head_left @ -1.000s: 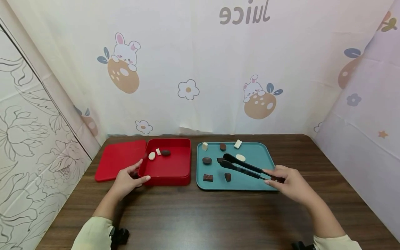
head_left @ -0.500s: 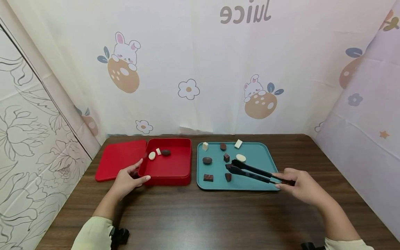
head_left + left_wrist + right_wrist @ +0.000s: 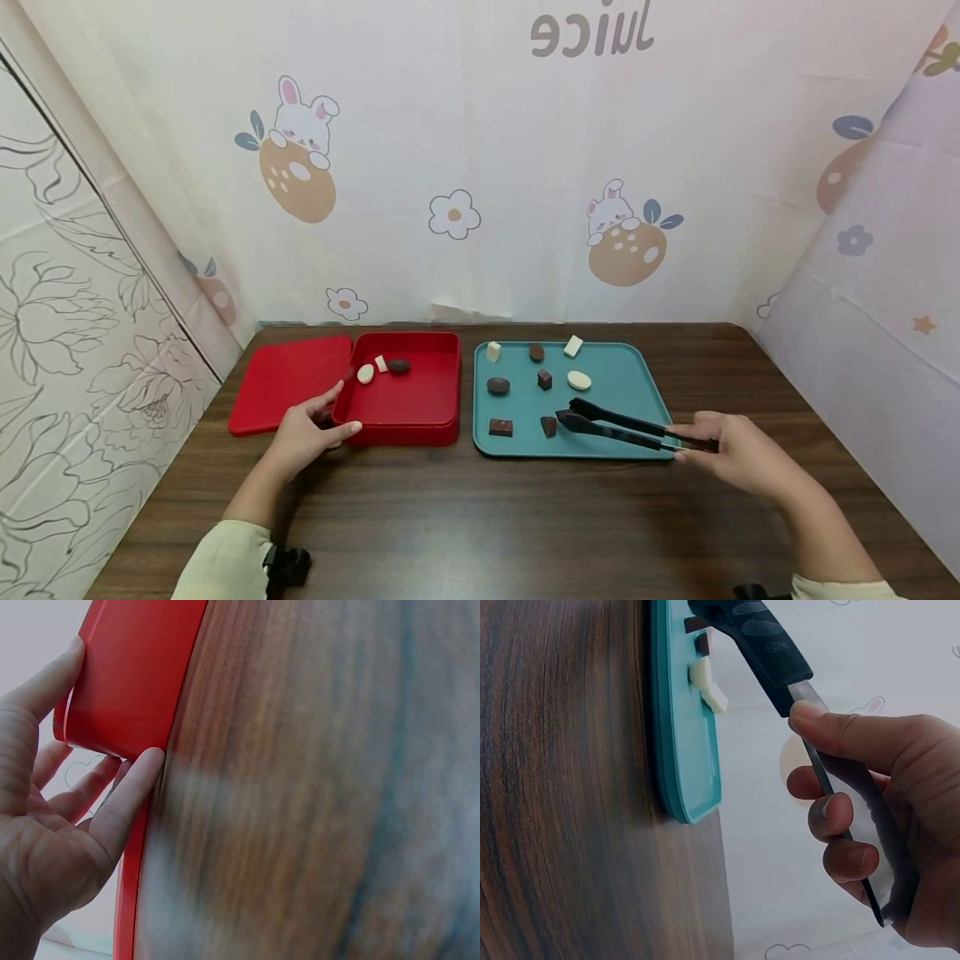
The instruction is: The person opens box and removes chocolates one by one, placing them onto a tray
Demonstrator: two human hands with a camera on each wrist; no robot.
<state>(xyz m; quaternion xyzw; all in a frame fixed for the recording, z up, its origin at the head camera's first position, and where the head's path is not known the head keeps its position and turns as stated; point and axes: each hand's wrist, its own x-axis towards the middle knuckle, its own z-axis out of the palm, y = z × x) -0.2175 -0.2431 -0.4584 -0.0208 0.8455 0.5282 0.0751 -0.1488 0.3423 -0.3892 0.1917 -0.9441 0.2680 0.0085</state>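
My left hand [image 3: 303,433] holds the near left corner of a red box [image 3: 397,433], thumb at its front wall and fingers along its left side. Inside the box lie a white oval chocolate [image 3: 365,373], a small white piece [image 3: 381,363] and a dark oval one [image 3: 399,367]. My right hand [image 3: 731,450] grips black tongs [image 3: 626,434], thumb on one arm and fingers curled round the other. The tongs' tips hover over a teal tray [image 3: 637,375], just right of a dark wedge-shaped chocolate [image 3: 549,427]. Nothing shows between the tips.
A red lid [image 3: 288,383] lies left of the box. Also on the tray are a dark cube [image 3: 544,380], a dark bar [image 3: 501,427], a dark oval [image 3: 498,386], a round brown piece [image 3: 536,352] and white pieces [image 3: 579,381]. A curtain hangs behind the wooden table [image 3: 450,525].
My right hand has drawn the tongs right and toward me, from beside the dark cube to beside the dark wedge-shaped chocolate. My left hand stays on the box.
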